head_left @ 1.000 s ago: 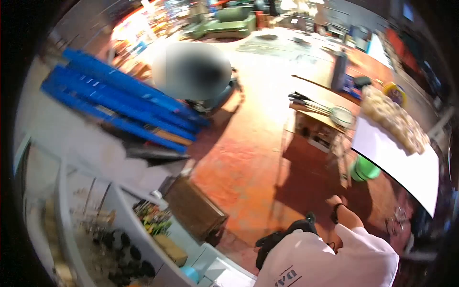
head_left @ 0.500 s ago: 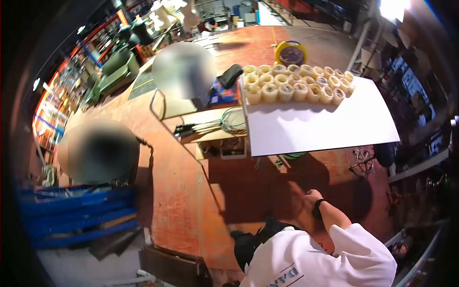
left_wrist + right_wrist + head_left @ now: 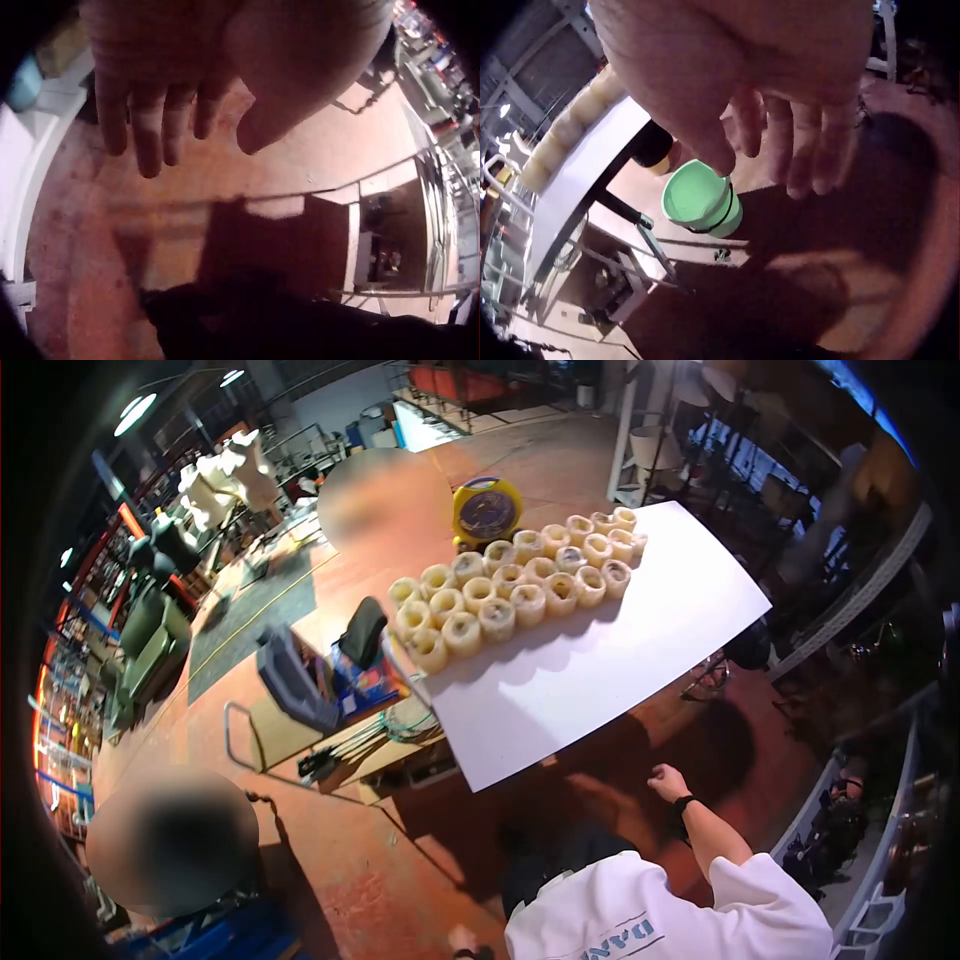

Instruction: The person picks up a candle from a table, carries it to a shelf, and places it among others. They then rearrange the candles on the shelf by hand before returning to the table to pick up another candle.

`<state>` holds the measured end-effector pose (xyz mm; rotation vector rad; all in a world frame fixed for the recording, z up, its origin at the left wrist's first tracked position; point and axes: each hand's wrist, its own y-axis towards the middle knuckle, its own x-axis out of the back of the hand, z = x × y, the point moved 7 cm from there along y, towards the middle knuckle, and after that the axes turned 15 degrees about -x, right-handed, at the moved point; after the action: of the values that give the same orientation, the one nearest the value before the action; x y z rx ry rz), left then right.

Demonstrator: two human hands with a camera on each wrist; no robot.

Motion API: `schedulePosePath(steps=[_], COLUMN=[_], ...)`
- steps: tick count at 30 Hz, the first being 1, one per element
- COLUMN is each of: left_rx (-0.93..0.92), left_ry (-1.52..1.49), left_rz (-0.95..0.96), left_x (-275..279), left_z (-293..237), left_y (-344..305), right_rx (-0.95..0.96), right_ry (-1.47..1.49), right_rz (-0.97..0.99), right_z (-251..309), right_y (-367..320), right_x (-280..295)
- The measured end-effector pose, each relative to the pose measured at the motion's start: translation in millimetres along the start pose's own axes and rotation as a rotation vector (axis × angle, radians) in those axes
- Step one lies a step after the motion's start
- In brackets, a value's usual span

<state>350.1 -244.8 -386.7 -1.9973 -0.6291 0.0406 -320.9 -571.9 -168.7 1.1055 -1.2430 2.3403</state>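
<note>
My right hand (image 3: 671, 783) hangs in front of the white table (image 3: 560, 705), holding nothing; in the right wrist view its fingers dangle loosely, and the hand (image 3: 735, 90) is above a green bucket (image 3: 697, 195) on the floor. Only a bit of my left hand (image 3: 463, 940) shows at the bottom edge of the head view. The left wrist view shows the left hand (image 3: 202, 82) with relaxed fingers over the reddish floor, touching nothing. Rows of hollow cream-coloured cylinders (image 3: 528, 600) stand along the table's far side.
A low wooden table at the left bears rackets (image 3: 345, 752), a dark case (image 3: 295, 680) and a blue packet (image 3: 365, 685). A yellow cable reel (image 3: 487, 510) stands behind the cylinders. Blue beams (image 3: 220, 932) lie at the lower left, a metal frame (image 3: 880, 910) at the lower right.
The head view has swung rightward, bringing the white table and cylinders to the middle while the blue beams slid to the lower left. My left hand has appeared at the bottom edge.
</note>
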Motion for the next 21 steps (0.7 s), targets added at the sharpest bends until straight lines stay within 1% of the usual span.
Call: schedulePosePath(steps=[1, 2, 3, 4, 5, 6, 8, 10, 12, 13, 14, 15, 16, 17, 18, 20, 21], left_rx=[-0.166, -0.325, -0.442, -0.437, -0.476, -0.485, -0.522, -0.491, -0.455, -0.402, -0.354, -0.086, -0.532, -0.828, -1.109, -1.047, -1.022], left_ry=[-0.047, -0.093, -0.063, -0.067, -0.028, -0.014, 0.077, 0.102, 0.112, 0.086, 0.064, -0.275, 0.487, 0.928, 1.369, 1.375, 1.377], left_rz=[-0.001, -0.007, -0.026, -0.104, -0.081, -0.075, -0.011, -0.008, -0.021, -0.072, -0.124, 0.263, 0.280, 0.346, 0.416, 0.377, 0.345], left_x=[-14.1, -34.3, -44.8, -62.3, -81.2, -94.6, -129.0, -152.1, -170.2, -181.8, -182.1, -172.9, -178.9, -200.5, -223.7, -228.8, -230.6], left_z=[-60.5, -154.0, -197.0, -236.9, -270.2, -286.8, -312.3, -302.3, -280.6, -261.6, -236.9, -172.6, -171.3, -169.3, -165.3, -158.2, -155.2], left_y=[10.3, -24.2, -19.3, -30.9, -39.6, -40.6, -40.8, -52.1, -62.3, -72.3, -81.1, -53.9, -70.5, -102.2, -134.7, -174.7, -195.0], right_rx=[0.091, 0.179, 0.179, 0.182, 0.192, 0.206, 0.231, 0.290, 0.319, 0.339, 0.357, 0.353, 0.391, 0.432, 0.403, 0.401, 0.439], right_ry=[0.067, 0.129, 0.204, 0.283, 0.323, 0.366, 0.309, 0.245, 0.281, 0.258, 0.242, 0.253, 0.191, 0.124, 0.108, 0.025, 0.018], right_rz=[-0.050, -0.093, -0.102, -0.114, -0.121, -0.130, -0.183, -0.254, -0.197, -0.203, -0.210, -0.189, -0.279, -0.371, -0.313, -0.319, -0.320], right_z=[16.5, 30.5, 42.9, 58.7, 74.6, 92.4, 142.7, 168.1, 214.4, 235.9, 257.7, 278.0, 298.1, 318.1, 334.4, 361.2, 370.7], right_y=[8.6, 15.0, 22.5, 33.4, 47.9, 63.5, 79.8, 140.7, 185.3, 209.4, 233.3, 254.6, 267.8, 279.4, 294.3, 312.1, 320.8], right_x=[14.8, 29.2, 44.3, 61.5, 78.0, 94.7, 134.1, 149.0, 167.9, 174.6, 179.7, 183.0, 189.5, 196.4, 196.0, 196.1, 193.7])
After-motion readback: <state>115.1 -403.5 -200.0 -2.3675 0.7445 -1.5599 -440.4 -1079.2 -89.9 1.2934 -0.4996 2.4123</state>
